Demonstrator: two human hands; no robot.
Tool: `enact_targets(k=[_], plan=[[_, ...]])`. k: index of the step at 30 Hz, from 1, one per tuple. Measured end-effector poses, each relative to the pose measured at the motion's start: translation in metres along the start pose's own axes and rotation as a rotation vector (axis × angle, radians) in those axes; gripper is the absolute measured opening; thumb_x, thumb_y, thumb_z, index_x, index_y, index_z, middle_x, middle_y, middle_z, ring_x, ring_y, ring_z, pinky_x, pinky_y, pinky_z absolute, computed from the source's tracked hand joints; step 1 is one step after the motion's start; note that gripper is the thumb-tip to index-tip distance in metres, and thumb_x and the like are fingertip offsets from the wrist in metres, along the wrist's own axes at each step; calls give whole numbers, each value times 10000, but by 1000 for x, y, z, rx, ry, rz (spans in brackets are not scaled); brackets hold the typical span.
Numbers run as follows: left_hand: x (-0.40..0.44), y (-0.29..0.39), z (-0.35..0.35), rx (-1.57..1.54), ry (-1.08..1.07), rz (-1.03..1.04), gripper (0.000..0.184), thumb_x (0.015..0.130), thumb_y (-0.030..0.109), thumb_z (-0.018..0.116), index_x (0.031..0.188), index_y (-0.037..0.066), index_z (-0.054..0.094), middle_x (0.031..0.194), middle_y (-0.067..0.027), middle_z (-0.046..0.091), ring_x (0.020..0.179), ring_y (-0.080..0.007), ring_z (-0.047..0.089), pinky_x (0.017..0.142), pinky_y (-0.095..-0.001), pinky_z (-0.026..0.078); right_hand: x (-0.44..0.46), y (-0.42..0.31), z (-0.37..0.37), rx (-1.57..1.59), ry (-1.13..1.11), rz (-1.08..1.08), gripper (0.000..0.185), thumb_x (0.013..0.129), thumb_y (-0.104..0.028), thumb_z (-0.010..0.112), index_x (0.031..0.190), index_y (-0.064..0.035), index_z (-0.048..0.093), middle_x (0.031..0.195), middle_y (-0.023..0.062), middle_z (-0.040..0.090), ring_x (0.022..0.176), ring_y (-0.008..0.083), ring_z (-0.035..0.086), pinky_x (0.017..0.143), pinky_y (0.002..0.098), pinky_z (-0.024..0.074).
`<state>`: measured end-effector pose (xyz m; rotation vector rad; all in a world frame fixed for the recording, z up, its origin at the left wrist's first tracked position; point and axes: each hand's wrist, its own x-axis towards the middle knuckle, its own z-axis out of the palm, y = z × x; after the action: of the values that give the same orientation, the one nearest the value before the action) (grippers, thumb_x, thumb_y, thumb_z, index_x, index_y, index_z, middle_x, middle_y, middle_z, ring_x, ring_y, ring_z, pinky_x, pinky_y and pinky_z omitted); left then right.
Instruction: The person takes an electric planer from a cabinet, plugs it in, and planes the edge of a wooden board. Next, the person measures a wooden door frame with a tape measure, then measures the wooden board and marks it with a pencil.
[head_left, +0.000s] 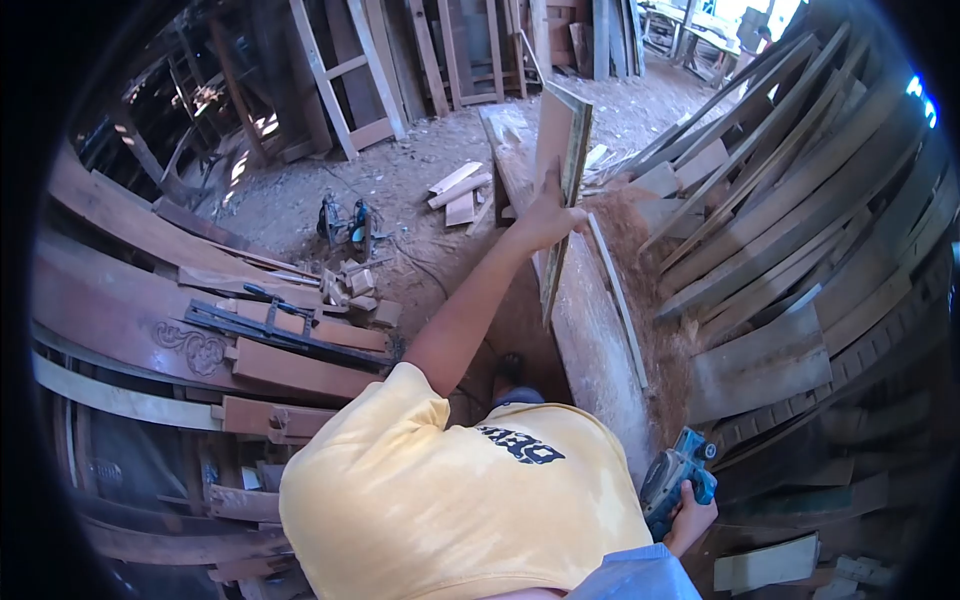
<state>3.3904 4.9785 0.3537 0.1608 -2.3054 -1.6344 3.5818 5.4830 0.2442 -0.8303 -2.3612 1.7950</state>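
My left hand (pixel 545 218) is stretched out in front of me, its fingers closed round a wooden board (pixel 557 130). The board stands on its edge, tilted, at the side of a long, dusty work plank (pixel 595 345); whether it rests on the plank I cannot tell. Low at my right side, my right hand (pixel 692 522) grips a teal handheld power tool (pixel 672 478) that looks like an electric planer. Part of that grip is hidden behind the tool. A thin wooden strip (pixel 618 300) lies along the plank's right edge.
Sawdust and shavings (pixel 655 300) are heaped right of the plank, beside stacked boards (pixel 800 220). Offcuts (pixel 460 190) and another power tool (pixel 350 220) lie on the floor. Left are carved panels (pixel 150 310) and a black metal clamp-like frame (pixel 270 322). Wooden frames (pixel 350 80) lean at the back.
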Motion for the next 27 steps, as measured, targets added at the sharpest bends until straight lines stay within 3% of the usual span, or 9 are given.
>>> enact_targets(k=[1,7,9,10,12,15,20,22,27], plan=[[-2,2,-1,27,-1,5,1122,797,66,643,1611,-29,-124,1591,-324,291,1001,-307,687,854,-356,569,-2,2,-1,-1,5,8,124,873,-32,778,941,8,682,667,30,602,447,96,461,400,267,346],[-32,40,7,-16,-109,-249,1138,789,47,647,1616,-11,-133,1590,-337,290,1360,-379,504,1015,-377,511,4,24,-13,-140,-24,21,199,838,-44,806,996,24,706,717,50,628,513,123,514,470,310,405],[-37,-7,31,-82,8,46,1172,778,33,684,1612,-13,-137,1622,-338,215,1510,-402,300,1154,-385,396,30,76,-23,-304,-48,-104,296,802,-88,837,1043,30,711,833,115,685,666,224,626,639,376,498],[-44,-24,42,-76,-3,36,1172,778,33,684,1612,-13,-137,1622,-338,215,1510,-402,300,1154,-385,396,29,80,-24,-305,-48,-88,296,802,-88,837,1043,30,711,833,115,685,666,224,626,639,376,498],[-67,-53,68,159,86,250,1205,764,17,717,1609,-8,-141,1658,-324,89,1562,-412,154,1242,-382,253,23,71,-19,-447,-79,-138,367,777,-155,857,1078,5,722,965,177,714,862,332,678,809,439,510],[-106,-74,110,123,116,210,1206,763,6,724,1604,-15,-141,1673,-304,-15,1581,-403,26,1279,-394,116,14,53,-9,-555,-94,-72,382,770,-198,858,1096,-38,740,997,192,722,920,376,685,846,458,504],[-158,-144,167,38,120,191,1209,763,5,717,1590,-35,-164,1672,-293,-60,1580,-411,1,1280,-429,109,19,65,7,-524,-130,-91,402,769,-198,854,1116,-34,737,993,192,728,913,366,690,836,452,508],[-162,-158,167,-11,104,200,1212,764,8,719,1584,-42,-172,1670,-293,-62,1578,-413,3,1281,-434,106,22,72,13,-426,-168,-147,280,795,-73,829,1043,15,734,887,105,725,774,199,650,756,368,520],[-169,-168,156,40,15,95,1223,786,57,743,1579,-43,-182,1666,-297,-64,1578,-409,18,1283,-426,102,44,119,27,-413,-186,-237,235,802,-83,835,986,5,719,746,37,669,609,130,582,573,323,465]])
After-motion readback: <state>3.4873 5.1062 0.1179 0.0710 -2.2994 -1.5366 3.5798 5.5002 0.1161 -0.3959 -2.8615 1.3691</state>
